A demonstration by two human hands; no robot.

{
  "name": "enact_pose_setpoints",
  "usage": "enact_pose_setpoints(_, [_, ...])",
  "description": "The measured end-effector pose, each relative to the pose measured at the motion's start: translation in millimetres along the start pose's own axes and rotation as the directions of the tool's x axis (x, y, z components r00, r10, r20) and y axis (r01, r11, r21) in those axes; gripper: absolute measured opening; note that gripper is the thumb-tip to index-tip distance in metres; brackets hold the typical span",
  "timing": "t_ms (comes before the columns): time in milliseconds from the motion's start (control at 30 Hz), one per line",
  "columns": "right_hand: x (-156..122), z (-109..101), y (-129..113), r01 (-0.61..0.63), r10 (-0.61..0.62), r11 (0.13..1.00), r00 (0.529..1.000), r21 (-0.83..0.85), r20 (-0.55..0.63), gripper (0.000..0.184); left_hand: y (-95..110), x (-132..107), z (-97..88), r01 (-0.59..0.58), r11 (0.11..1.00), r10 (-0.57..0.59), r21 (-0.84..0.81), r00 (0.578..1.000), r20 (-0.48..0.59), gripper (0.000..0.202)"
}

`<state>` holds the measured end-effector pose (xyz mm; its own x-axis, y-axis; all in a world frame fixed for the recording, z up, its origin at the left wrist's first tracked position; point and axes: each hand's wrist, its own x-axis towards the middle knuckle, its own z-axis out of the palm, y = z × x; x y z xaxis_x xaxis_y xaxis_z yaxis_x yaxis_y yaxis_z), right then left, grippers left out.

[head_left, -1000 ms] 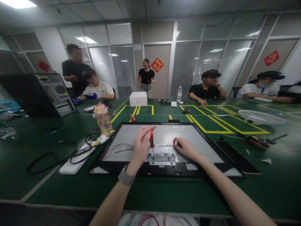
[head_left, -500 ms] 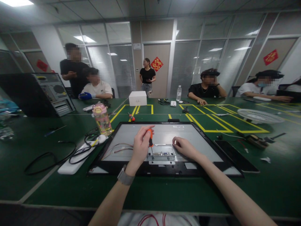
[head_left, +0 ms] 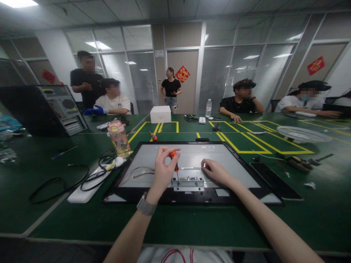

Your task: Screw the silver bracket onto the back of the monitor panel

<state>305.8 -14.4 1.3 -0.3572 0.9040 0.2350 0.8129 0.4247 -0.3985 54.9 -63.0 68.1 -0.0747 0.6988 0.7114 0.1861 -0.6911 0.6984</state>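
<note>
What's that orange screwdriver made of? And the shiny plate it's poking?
Screwdriver: the orange handle looks like matte plastic or rubber; the thin grey shaft looks like metal.
Plate: probably sheet metal, since it is dull silver, flat and thin, and catches the ceiling light.

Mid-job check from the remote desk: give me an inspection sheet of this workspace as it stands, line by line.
Surface: green table marked with yellow tape lines.
Job's things: display panel lying flat in a black frame; metal bracket at its near middle; orange-handled screwdriver upright, tip on the bracket's left side.
Clutter: pink-lidded bottle, second screwdriver, white box, fan grille, dark flat slab right of the panel.
Grippers: left hand shut on the screwdriver's handle; right hand rests on the panel, fingertips at the bracket's far right corner, holding nothing.
Cables: black cables looped beside a white power strip; thin wires on the panel's left.
Surroundings: computer case at left; people seated and standing across the table; glass partitions behind.
</note>
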Motion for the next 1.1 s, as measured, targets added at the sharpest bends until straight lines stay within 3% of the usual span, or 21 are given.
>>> enact_pose_setpoints(167, [-0.1, 0.4, -0.1, -0.003, 0.003, 1.000, 1.000, 0.002, 0.002, 0.011, 1.4, 0.0, -0.7, 0.020, 0.999, -0.019, -0.026, 0.999, 0.049, 0.029])
enact_pose_setpoints(367, [-0.4, 0.1, -0.2, 0.006, -0.006, 1.000, 1.000, 0.004, -0.005, 0.011, 1.6, 1.6, 0.3, 0.037, 0.998, -0.034, 0.057, 0.998, -0.053, 0.018])
enact_pose_setpoints(500, [-0.2, 1.4, 2.5, 0.008, -0.008, 1.000, 1.000, 0.004, -0.010, 0.010, 1.6, 2.0, -0.1, 0.051, 0.998, -0.050, 0.024, 0.998, -0.039, 0.028])
enact_pose_setpoints(667, [0.4, 2.6, 3.8, 0.015, -0.015, 1.000, 1.000, -0.007, -0.011, 0.010, 0.9, 1.2, -0.1, 0.013, 0.996, -0.007, 0.089, 0.997, -0.071, 0.015])
enact_pose_setpoints(833, [-0.4, -0.7, -1.5, 0.002, -0.002, 1.000, 1.000, 0.002, -0.007, 0.010, 1.0, 0.3, -0.8, 0.000, 1.000, 0.000, 0.026, 1.000, 0.003, 0.024])
enact_pose_setpoints(1000, [-0.8, -0.4, -2.3, -0.001, 0.001, 1.000, 1.000, 0.005, -0.006, 0.010, 1.7, -0.3, -0.9, -0.052, 0.998, 0.053, 0.039, 0.999, -0.009, 0.014])
enact_pose_setpoints(1100, [-0.7, 0.1, -1.6, 0.002, -0.002, 1.000, 1.000, 0.011, -0.007, 0.009, 2.9, -0.8, -1.6, -0.051, 0.999, 0.051, -0.007, 0.998, 0.033, 0.022])
